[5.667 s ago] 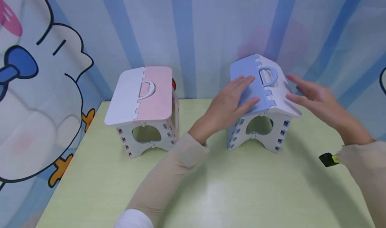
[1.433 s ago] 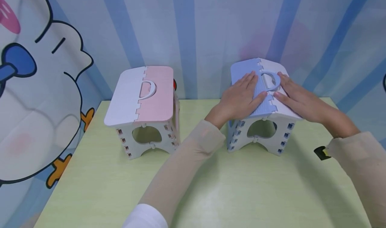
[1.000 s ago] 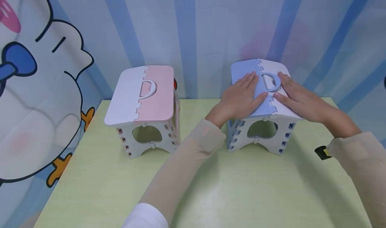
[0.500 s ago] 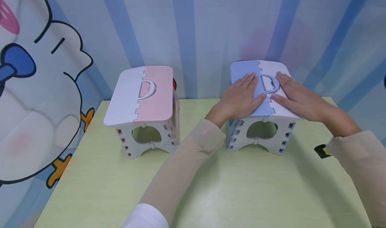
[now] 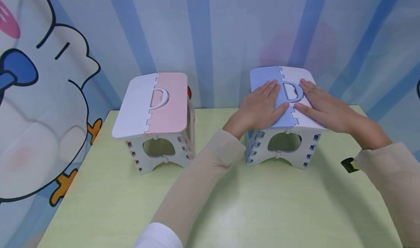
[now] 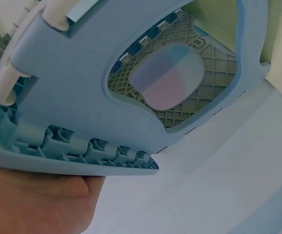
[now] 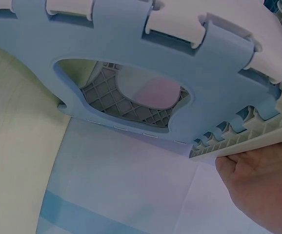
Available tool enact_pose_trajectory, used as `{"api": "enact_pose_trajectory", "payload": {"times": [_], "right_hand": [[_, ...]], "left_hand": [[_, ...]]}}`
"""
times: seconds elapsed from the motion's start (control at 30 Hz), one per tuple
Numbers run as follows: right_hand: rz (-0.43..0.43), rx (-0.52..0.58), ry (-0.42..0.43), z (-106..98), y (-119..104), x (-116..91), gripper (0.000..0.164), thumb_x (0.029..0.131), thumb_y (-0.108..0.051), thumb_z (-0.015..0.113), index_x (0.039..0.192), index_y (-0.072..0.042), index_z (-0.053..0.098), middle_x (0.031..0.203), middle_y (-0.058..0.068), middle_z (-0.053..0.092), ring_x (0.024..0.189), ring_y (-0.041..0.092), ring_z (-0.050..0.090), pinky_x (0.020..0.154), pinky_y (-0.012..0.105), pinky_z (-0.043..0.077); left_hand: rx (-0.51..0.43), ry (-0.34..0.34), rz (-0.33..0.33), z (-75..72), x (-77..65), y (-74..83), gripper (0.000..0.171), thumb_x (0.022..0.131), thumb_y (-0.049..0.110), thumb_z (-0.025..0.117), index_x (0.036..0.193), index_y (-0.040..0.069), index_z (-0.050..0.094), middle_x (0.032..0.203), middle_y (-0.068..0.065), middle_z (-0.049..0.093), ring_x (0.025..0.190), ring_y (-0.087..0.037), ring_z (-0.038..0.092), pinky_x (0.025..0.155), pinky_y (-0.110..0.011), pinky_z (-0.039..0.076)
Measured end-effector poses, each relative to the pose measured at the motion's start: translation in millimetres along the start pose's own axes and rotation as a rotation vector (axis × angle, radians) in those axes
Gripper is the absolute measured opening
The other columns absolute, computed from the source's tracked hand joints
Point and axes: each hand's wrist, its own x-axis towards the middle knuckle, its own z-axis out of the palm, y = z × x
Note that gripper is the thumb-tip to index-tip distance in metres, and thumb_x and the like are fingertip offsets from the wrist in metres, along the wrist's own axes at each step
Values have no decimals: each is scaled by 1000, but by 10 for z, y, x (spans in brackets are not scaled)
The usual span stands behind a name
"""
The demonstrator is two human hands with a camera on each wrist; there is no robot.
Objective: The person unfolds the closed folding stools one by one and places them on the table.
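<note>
A blue and white folding step stool stands unfolded on the right, its two-part top nearly flat. My left hand rests flat on the blue half, fingers straight. On the white half lies my right hand, also with straight fingers. Between the hands the stool's blue handle loop is folded over towards the white side. The left wrist view shows the stool's blue side panel from below, with the left hand against the top's outer face. In the right wrist view the ribbed underside shows beside the right hand.
A white and pink folding stool stands unfolded to the left on the pale green table. Behind both hangs a striped blue backdrop with a cartoon figure at left. A small black and yellow tag shows at the right sleeve.
Both hands have come down onto the blue and white stool's top. Its peaked halves have sunk to nearly flat, and the hands lowered slightly with them. The pink stool stays in place.
</note>
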Motion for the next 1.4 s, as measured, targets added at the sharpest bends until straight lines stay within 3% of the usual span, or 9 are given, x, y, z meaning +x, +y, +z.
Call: {"api": "enact_pose_trajectory", "payload": {"times": [0.23,0.47,0.77,0.93,1.07,1.2,1.4], "right_hand": [[1,3,16,12,-9,-13,78,105,-47,36,159,-6,-2,166,13,-5,151,34,-4,115,66,11],[0,11,11,4,-11,38,79,104,-49,40,160,-10,-1,166,11,-5,151,35,-2,113,69,12],[16,114,37,-15,-28,7,82,102,-48,47,160,-22,-5,166,5,-8,150,39,1,109,72,17],[-38,111,78,-70,-116,-96,82,102,-44,51,160,-23,-3,166,1,-7,151,34,-1,113,68,10],[-76,127,92,-126,-251,-238,80,102,-39,54,160,-32,0,166,-3,-4,151,33,1,112,70,9],[-103,115,90,-157,-411,-365,81,101,-38,58,159,-38,2,166,-6,1,151,35,8,109,73,15],[-186,61,123,-83,-597,-492,85,97,-34,65,161,-33,8,166,-3,8,148,37,20,104,72,29]], "left_hand": [[-19,5,5,10,-7,4,72,105,55,10,160,10,-3,166,-1,-10,150,-12,-11,117,-22,-7],[-76,18,22,16,-13,-91,74,105,57,15,160,9,1,166,-2,-6,150,-13,-9,117,-23,-5],[-186,44,50,1,-91,-181,71,105,58,21,161,17,9,166,0,1,150,-14,-8,117,-24,-5],[-165,85,111,-2,-228,-196,72,104,61,25,161,19,16,166,-1,8,151,-17,-4,119,-26,-3],[-127,110,143,4,-384,-212,76,100,67,26,161,22,18,166,0,11,151,-17,-3,119,-29,-2],[-114,144,166,-21,-573,-229,78,98,72,26,161,26,18,166,3,12,151,-16,-3,119,-28,-3],[-130,186,246,-45,-889,-254,77,98,71,30,161,29,13,166,5,12,151,-13,-3,120,-29,-2]]}}
